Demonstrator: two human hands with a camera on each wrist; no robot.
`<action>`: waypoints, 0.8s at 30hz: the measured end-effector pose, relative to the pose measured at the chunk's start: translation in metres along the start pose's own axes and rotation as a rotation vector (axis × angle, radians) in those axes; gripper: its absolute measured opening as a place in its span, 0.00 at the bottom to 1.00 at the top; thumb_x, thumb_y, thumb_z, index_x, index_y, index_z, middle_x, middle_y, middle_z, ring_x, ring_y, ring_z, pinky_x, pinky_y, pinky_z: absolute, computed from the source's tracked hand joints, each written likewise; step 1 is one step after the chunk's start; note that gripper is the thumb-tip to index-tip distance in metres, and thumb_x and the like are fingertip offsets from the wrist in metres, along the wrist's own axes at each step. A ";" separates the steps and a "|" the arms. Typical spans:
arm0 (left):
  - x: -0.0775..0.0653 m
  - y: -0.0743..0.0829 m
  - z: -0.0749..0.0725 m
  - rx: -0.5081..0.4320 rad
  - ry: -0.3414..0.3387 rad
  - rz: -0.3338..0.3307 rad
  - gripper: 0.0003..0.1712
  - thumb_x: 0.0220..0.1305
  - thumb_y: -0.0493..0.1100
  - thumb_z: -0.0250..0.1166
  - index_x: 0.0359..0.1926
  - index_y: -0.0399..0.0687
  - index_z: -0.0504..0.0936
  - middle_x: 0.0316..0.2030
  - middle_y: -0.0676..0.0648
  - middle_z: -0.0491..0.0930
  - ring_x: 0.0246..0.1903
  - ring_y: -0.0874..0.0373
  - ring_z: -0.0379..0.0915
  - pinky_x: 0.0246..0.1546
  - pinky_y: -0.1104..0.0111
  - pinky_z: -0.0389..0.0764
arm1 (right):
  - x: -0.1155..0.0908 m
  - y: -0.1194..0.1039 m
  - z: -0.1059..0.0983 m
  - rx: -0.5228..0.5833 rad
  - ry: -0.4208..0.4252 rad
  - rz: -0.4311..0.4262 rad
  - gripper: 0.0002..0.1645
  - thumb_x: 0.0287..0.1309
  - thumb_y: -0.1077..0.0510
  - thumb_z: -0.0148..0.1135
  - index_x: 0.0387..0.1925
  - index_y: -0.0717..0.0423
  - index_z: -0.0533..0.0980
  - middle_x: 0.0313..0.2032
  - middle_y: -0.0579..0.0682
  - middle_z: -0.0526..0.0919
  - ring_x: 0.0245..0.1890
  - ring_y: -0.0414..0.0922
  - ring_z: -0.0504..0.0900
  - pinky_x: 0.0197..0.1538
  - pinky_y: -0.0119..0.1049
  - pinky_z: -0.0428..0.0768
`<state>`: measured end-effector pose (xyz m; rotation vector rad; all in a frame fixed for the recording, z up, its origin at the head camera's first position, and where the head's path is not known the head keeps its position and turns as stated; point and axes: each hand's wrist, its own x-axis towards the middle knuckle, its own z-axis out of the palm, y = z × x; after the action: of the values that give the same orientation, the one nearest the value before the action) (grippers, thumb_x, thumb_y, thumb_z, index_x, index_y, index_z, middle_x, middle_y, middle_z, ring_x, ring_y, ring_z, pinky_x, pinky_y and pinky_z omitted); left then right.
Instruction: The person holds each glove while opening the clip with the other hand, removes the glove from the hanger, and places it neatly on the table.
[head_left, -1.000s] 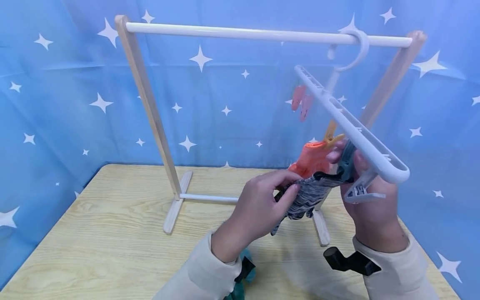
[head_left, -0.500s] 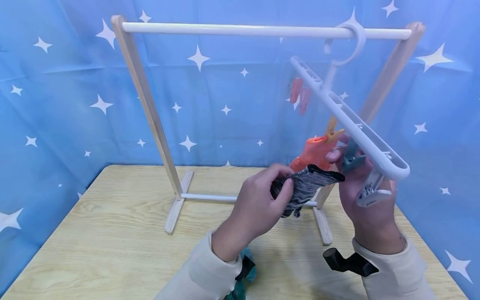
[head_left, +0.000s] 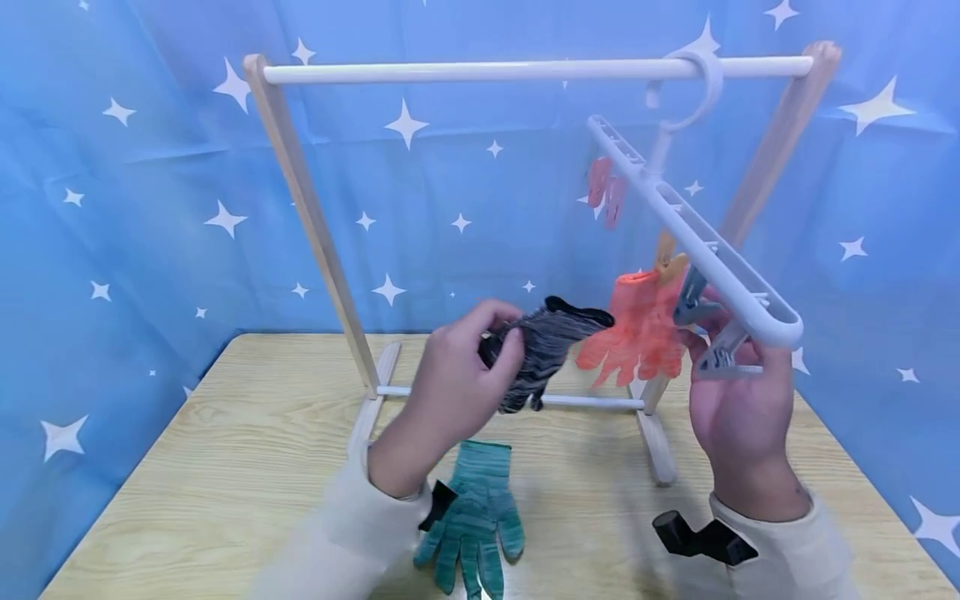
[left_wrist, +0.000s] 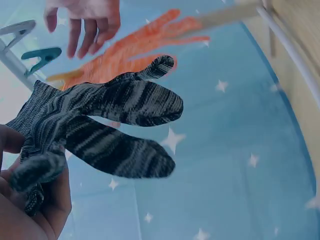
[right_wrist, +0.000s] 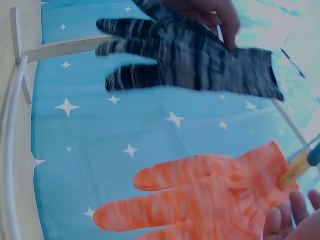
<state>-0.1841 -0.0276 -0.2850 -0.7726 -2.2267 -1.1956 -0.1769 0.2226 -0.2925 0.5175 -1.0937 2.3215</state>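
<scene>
My left hand (head_left: 457, 375) pinches a black-and-grey knit glove (head_left: 546, 346) near its cuff, in front of the rack. In the left wrist view its fingers hang free. To the right, an orange glove (head_left: 637, 325) hangs from a yellow clip (head_left: 672, 265) on the pale hanger (head_left: 705, 237). My right hand (head_left: 742, 408) is just behind the hanger's near end, beside a dark teal clip (head_left: 693, 298) and a grey clip (head_left: 723, 354). The left wrist view shows its fingers relaxed, with nothing between them. The teal clip carries no glove.
A wooden rack with a white top bar (head_left: 480, 73) stands on the table (head_left: 225, 467) and carries the hanger. Red clips (head_left: 597, 182) hang at the hanger's far end. A green glove (head_left: 480, 508) lies flat on the table, below my left wrist. A starry blue cloth (head_left: 165, 292) surrounds the table.
The black-and-grey glove has come away from the teal clip and moved left with my left hand. My right hand has let go of that clip. More of the green glove shows.
</scene>
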 end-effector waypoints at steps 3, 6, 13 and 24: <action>-0.004 -0.007 -0.016 0.046 0.004 -0.017 0.09 0.72 0.42 0.56 0.48 0.49 0.81 0.32 0.54 0.80 0.09 0.65 0.57 0.13 0.72 0.65 | 0.001 0.003 -0.004 -0.007 0.014 -0.009 0.18 0.73 0.57 0.46 0.47 0.70 0.74 0.44 0.58 0.79 0.44 0.51 0.78 0.46 0.40 0.78; -0.011 -0.014 -0.028 0.061 -0.006 -0.063 0.09 0.72 0.42 0.56 0.47 0.51 0.81 0.33 0.54 0.80 0.09 0.64 0.56 0.13 0.70 0.65 | 0.000 0.005 -0.008 0.004 0.031 0.016 0.19 0.74 0.59 0.45 0.49 0.72 0.73 0.43 0.59 0.80 0.43 0.51 0.80 0.45 0.40 0.79; -0.037 -0.041 -0.040 0.122 -0.130 -0.239 0.08 0.73 0.43 0.56 0.48 0.54 0.80 0.32 0.55 0.80 0.09 0.64 0.57 0.13 0.69 0.66 | 0.001 0.005 -0.016 -0.025 0.065 0.077 0.16 0.73 0.62 0.49 0.53 0.70 0.72 0.41 0.59 0.81 0.43 0.51 0.81 0.43 0.39 0.81; -0.083 -0.095 -0.049 0.026 -0.455 -0.534 0.09 0.79 0.44 0.48 0.49 0.49 0.73 0.19 0.52 0.67 0.13 0.62 0.57 0.15 0.68 0.65 | 0.005 0.008 -0.018 -0.053 0.123 0.075 0.09 0.69 0.71 0.48 0.44 0.69 0.75 0.39 0.59 0.79 0.39 0.51 0.82 0.40 0.39 0.80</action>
<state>-0.1814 -0.1335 -0.3694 -0.4802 -2.9483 -1.3169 -0.1878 0.2338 -0.3052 0.3138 -1.1300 2.3469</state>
